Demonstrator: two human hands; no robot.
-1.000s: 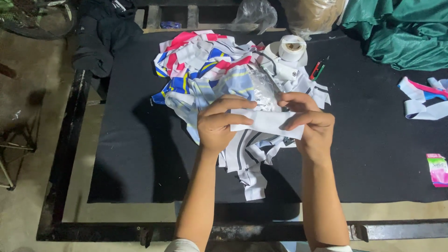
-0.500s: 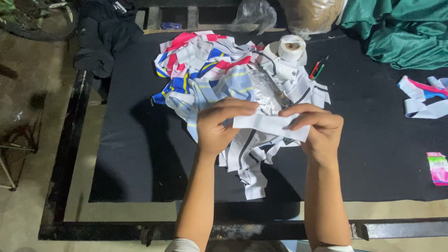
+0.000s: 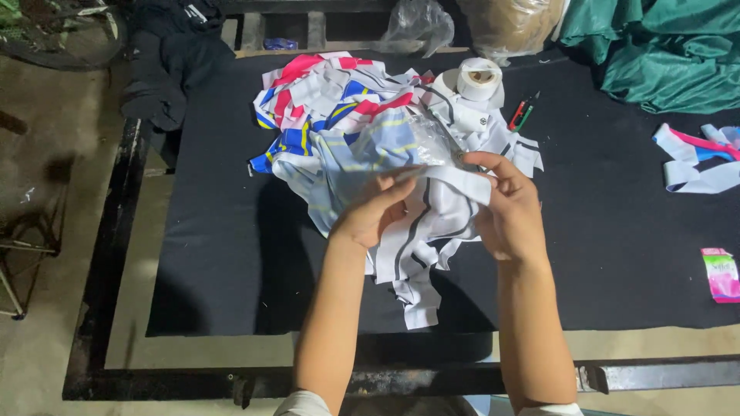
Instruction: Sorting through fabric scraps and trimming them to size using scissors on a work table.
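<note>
Over the black bench (image 3: 231,254): left hand (image 3: 370,216) and right hand (image 3: 509,212), fingers (image 3: 493,166) pinched closed, gripping a white fabric strip (image 3: 455,185) above heaped scraps (image 3: 339,123).

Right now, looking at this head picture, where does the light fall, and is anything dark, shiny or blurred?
In the head view, light from above brightens the white strip held by the left hand and right hand; the arms throw soft shadows on the black mat; the clear plastic glints; the left floor lies dim; the fingers look slightly soft.
</note>
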